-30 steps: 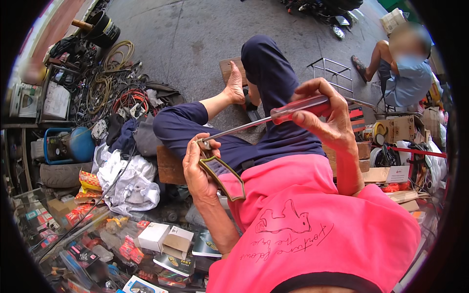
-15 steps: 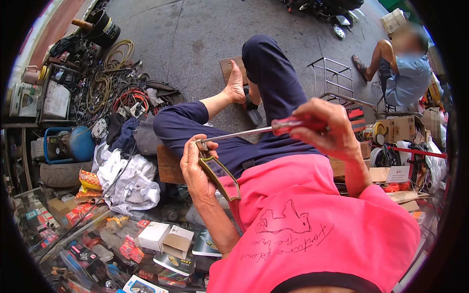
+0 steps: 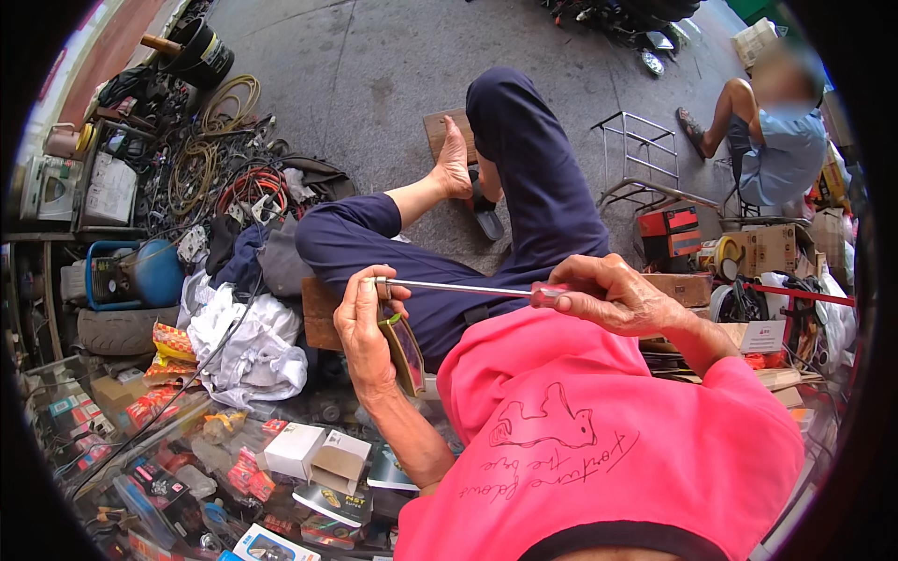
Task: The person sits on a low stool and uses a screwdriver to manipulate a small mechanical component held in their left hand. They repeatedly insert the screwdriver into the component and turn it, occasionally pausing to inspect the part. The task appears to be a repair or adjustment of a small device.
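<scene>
My left hand is closed around a small flat piece with an olive-gold rim, which I cannot name. It hangs tilted below the fingers, and a small metal fitting at its upper end sits between thumb and fingertips. My right hand grips a screwdriver by its red handle. The shaft runs nearly level across my lap, its tip at the fitting. My fingers partly hide the contact, so whether the tip is seated cannot be made out.
Left of me lie a white cloth heap, a blue tank and coiled hoses. Small boxes crowd the glass-topped counter. A metal rack stands ahead right, near a seated person and cardboard boxes.
My right hand has come down and its hold on the screwdriver handle has shifted. The screwdriver now lies flatter. The olive-rimmed piece has turned more edge-on, and my left fingers have closed nearer the tip.
</scene>
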`<state>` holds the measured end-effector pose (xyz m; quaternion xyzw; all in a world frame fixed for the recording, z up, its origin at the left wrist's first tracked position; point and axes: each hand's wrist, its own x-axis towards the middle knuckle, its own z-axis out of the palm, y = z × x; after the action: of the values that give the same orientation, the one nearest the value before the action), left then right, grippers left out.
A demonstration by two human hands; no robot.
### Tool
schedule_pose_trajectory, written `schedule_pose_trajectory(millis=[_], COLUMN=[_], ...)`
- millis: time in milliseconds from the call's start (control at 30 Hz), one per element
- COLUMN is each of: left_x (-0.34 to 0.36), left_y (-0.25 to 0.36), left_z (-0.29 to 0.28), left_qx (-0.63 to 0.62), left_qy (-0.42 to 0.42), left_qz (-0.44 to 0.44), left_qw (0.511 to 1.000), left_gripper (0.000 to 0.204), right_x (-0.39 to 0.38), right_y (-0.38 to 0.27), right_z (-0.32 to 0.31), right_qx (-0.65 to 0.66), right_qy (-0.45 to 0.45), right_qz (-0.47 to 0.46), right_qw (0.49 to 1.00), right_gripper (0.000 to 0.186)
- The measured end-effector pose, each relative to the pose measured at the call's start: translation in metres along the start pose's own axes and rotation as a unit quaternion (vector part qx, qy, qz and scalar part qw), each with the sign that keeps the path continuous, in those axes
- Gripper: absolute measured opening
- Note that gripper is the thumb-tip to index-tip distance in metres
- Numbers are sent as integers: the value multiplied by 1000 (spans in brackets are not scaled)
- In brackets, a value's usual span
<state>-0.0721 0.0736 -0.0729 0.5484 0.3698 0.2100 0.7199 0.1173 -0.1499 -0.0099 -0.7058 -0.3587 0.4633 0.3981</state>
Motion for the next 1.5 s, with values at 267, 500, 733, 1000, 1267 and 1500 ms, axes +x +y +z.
schedule_pose_trajectory(millis=[267, 500, 733, 1000, 1267, 1500], left_x=[-2, 0, 1, 1, 3, 4], left_y=[1, -3, -3, -3, -8, -8], left_z=[2, 4, 4, 5, 4, 4], left_qx=[0, -20, 15, -12, -27, 4], left_qy=[-4, 10, -12, -2, 8, -8], left_qz=[15, 5, -1, 0, 3, -9], left_qw=[1000, 1000, 1000, 1000, 1000, 1000], left_gripper=[33, 33, 33, 33, 32, 32], right_x=[3, 3, 1, 10, 6, 5], right_y=[-6, 0, -1, -3, 11, 4], right_z=[-10, 6, 2, 0, 6, 7], right_qx=[229, -107, -87, 145, -96, -118], right_qy=[-71, 66, 17, -63, 51, 15], right_qz=[179, -77, -44, 139, -79, -37], right_qw=[954, 989, 995, 978, 991, 992], right_gripper=[37, 31, 34, 47, 38, 34])
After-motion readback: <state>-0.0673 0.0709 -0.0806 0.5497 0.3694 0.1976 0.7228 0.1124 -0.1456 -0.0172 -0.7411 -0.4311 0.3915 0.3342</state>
